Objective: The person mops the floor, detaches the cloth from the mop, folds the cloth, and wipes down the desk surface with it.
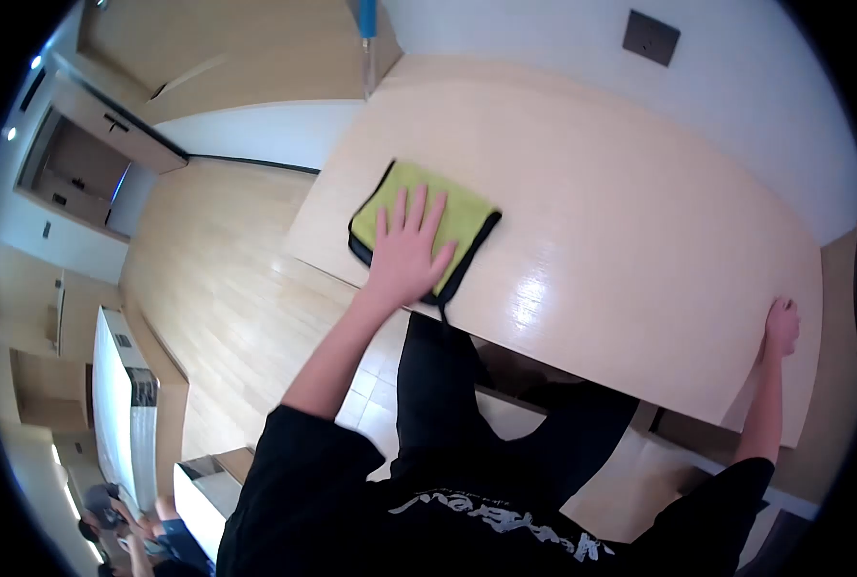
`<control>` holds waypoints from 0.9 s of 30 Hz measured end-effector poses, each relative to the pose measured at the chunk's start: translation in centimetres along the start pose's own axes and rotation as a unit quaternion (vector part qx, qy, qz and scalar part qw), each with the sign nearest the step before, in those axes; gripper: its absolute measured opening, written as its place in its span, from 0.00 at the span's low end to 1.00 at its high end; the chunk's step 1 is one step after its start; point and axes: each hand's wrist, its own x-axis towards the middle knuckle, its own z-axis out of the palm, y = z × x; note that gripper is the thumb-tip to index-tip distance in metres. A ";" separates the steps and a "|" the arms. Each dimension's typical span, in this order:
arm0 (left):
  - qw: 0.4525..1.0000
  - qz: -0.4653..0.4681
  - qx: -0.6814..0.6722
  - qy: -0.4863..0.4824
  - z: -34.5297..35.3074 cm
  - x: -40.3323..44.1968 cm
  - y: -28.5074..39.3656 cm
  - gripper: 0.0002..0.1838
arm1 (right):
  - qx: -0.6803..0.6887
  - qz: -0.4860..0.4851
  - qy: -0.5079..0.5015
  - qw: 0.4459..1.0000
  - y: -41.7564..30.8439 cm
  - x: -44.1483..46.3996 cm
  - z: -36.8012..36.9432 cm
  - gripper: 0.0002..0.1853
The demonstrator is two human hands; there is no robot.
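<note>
A folded yellow-green cloth [460,212] with black edging lies on the pale wooden tabletop [602,212], close to its left end. Pressed flat on top of the cloth is my left hand [409,248], its fingers spread. A short black loop hangs from the cloth's near corner by the table's front edge. Far to the right, my right hand [783,327] rests on the tabletop near its right end, with the fingers curled into a loose fist. No object shows in that fist.
A white wall with a dark socket plate [651,38] rises behind the table. A blue-topped rod [367,38] stands at the far left corner. White box-like furniture [126,413] is on the left, and other people [140,534] are at the lower left. My legs are against the table's front.
</note>
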 end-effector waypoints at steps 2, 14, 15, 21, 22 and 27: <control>1.000 -0.010 -0.010 -0.004 -1.6 -3.5 0.4 0.37 | 0.005 -0.007 0.008 1.000 -0.5 -0.6 -0.6 0.31; 0.991 -0.121 -0.041 0.048 -2.5 -6.1 2.0 0.44 | 0.001 -0.009 -0.007 1.000 -1.1 0.0 -0.6 0.31; 0.990 -0.122 -0.042 0.047 -2.0 -5.4 2.2 0.44 | -0.001 -0.006 -0.007 1.000 -1.4 0.2 -0.3 0.31; 0.994 -0.093 -0.018 0.048 0.4 0.2 0.3 0.46 | -0.017 -0.021 -0.002 1.000 -0.5 -0.5 -0.4 0.31; 0.995 -0.080 -0.019 0.056 1.1 1.8 -0.3 0.46 | -0.017 -0.017 -0.003 1.000 -0.3 -0.6 -0.2 0.31; 0.991 -0.053 -0.015 0.126 4.0 10.4 -2.0 0.48 | -0.020 -0.011 0.000 1.000 0.3 -0.8 -0.7 0.30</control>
